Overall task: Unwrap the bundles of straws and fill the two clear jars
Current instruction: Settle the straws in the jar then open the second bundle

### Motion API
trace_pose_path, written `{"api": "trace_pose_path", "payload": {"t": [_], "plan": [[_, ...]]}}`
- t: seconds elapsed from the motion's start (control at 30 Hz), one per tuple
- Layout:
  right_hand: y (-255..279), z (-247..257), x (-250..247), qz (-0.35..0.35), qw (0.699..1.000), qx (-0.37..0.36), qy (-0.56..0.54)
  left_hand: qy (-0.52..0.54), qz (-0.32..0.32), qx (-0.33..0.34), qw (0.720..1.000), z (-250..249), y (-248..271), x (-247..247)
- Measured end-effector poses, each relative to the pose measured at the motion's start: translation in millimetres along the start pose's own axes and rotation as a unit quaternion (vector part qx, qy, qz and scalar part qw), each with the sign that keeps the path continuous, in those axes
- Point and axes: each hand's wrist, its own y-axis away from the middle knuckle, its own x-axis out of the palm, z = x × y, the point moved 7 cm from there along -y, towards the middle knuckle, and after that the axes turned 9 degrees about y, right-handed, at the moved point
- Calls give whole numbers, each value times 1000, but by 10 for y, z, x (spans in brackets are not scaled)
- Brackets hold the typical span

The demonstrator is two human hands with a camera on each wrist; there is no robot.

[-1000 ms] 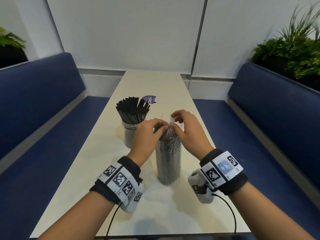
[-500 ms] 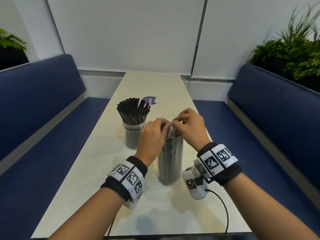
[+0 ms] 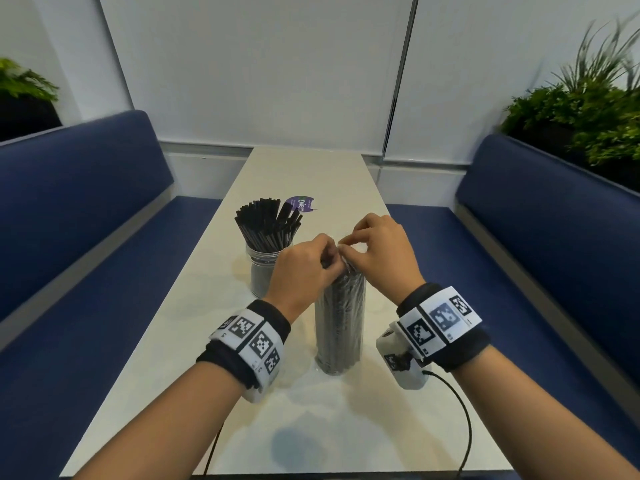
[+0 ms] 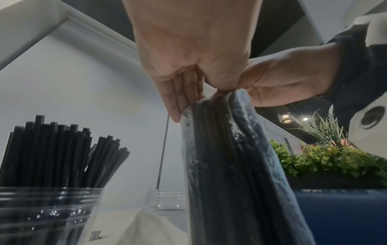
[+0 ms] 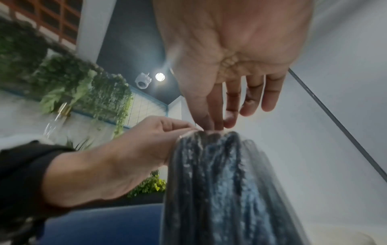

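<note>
Black straws [image 3: 268, 221] already fill one clear jar [image 3: 262, 273] on the table [image 3: 304, 174]; a wrapped bundle [image 3: 341, 322] stands upright beside it, still sealed, between the left hand [image 3: 304, 268] and right hand [image 3: 379, 252]. From the left wrist, a second jar [image 4: 167, 201] sits empty behind. From the right wrist, both hands' fingertips [image 5: 217, 123] pinch the plastic at the bundle's top.

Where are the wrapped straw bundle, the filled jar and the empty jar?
wrapped straw bundle [image 3: 341, 327], head view, middle of wrap.
filled jar [image 3: 260, 278], head view, clear wall.
empty jar [image 4: 167, 201], left wrist view, clear wall.
</note>
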Motion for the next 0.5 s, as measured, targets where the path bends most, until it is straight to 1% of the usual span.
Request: {"api": "trace_pose_path", "payload": {"t": [0.07,0.23,0.33,0.4,0.5], "plan": [[25,-14,44,-1,1000,-6,6,0,-4,-9,1000,17,31,7],[7,-148,169,19,998,41,-47,-7,-1,-22,1000,17,15,22],[-53,-209,176,27,996,64,-62,45,-6,-67,997,61,-24,23],[-90,-219,159,32,996,61,-65,63,1,-80,995,87,-51,37],[-108,-199,141,37,996,42,-66,43,22,-59,997,78,-99,64]]}}
